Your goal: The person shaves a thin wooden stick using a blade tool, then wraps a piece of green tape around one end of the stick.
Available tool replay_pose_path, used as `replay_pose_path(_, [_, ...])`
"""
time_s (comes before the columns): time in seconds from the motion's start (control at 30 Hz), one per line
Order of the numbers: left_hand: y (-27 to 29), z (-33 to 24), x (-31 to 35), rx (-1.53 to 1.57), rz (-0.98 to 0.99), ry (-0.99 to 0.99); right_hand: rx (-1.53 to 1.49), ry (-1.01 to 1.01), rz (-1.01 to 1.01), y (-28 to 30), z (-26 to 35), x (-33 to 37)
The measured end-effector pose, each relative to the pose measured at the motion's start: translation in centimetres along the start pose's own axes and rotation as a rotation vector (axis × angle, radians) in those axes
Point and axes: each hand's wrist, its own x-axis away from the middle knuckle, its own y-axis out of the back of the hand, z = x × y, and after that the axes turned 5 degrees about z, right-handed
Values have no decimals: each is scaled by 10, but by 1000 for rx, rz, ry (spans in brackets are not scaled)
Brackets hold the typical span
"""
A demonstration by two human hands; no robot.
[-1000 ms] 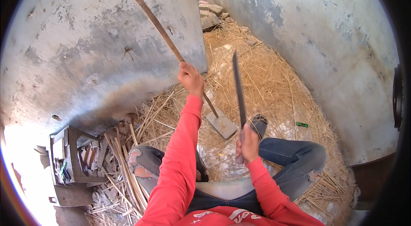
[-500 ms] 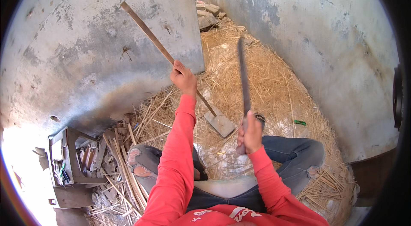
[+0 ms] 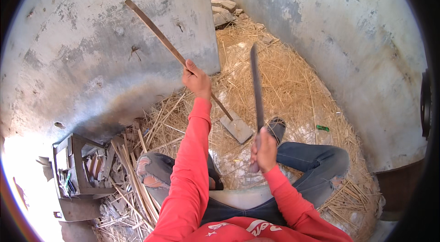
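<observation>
My left hand (image 3: 197,81) is closed round the middle of a long, narrow wooden strip (image 3: 158,34). The strip slants from upper left down to a small grey block (image 3: 237,127) on the floor, and its lower end rests on that block. In my right hand (image 3: 265,152) is the handle of a long, dark-bladed machete (image 3: 256,84). Its blade points away from me, nearly upright in the picture, to the right of the strip and apart from it. My fingers wrap the handle, hiding part of it.
Straw and shavings (image 3: 284,77) cover the floor. Split sticks (image 3: 135,178) lie at my left beside a wooden frame (image 3: 78,164) holding scraps. Short cut sticks (image 3: 350,203) lie by my right knee. A green object (image 3: 322,128) is on the straw. Bricks (image 3: 223,10) sit between worn walls (image 3: 330,36).
My right hand has moved slightly down and left, toward me, with the machete. My left hand and the strip have barely shifted.
</observation>
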Motion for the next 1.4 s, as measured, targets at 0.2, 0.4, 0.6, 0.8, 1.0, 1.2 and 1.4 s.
replay_pose_path(0.2, [-23,-12,7,-11,44,-16,-89,406,86,-8,-5,-5])
replay_pose_path(0.4, [-28,-16,9,10,81,-88,93,-346,-29,34,-75,-17])
replay_pose_path(0.6, [-30,-4,16,77,176,-35,-149,259,13,-6,41,-4])
replay_pose_path(0.8, [-31,-15,20,477,466,149,348,-247,156,34,-77,-20])
replay_pose_path(1.0, [-8,-8,21,510,497,186,378,47,47,35,-67,-29])
replay_pose_path(1.2, [-12,-12,16,418,442,65,-179,363,37,-15,4,4])
replay_pose_path(1.4, [-14,-11,27,486,505,117,792,135,-29,51,-150,-18])
